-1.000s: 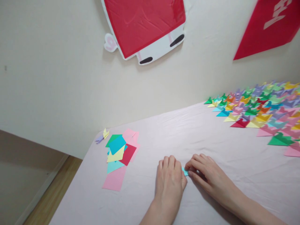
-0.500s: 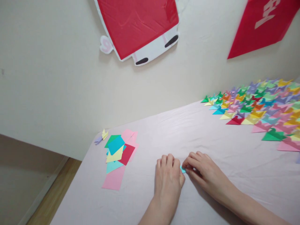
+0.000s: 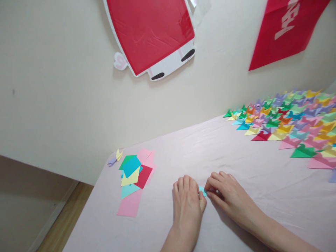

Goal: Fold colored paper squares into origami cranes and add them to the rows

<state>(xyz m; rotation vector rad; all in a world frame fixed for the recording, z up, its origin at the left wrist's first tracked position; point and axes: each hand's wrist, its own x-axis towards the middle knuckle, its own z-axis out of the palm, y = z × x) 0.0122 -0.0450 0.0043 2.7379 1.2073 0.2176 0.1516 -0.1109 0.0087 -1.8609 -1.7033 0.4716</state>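
Observation:
A small piece of light blue paper [image 3: 202, 190] lies on the cloth-covered table [image 3: 168, 231] between my hands, mostly hidden by them. My left hand [image 3: 187, 197] rests palm down over its left part, fingers close together and thumb against the paper. From the right, my right hand [image 3: 227, 190] pinches the paper's right end between thumb and fingertips. How the paper is folded cannot be made out.
Left of my hands is a loose pile of coloured paper squares [image 3: 131, 166]. Behind it lie a yellow folded piece [image 3: 119, 154] and a purple one [image 3: 112, 161]. Many folded paper birds [image 3: 285, 119] stand in rows at the right, along the wall [image 3: 168, 105].
The camera view has shifted slightly. My left thumb has moved a little, and more of the light blue paper shows between the hands. The right hand keeps its pinch.

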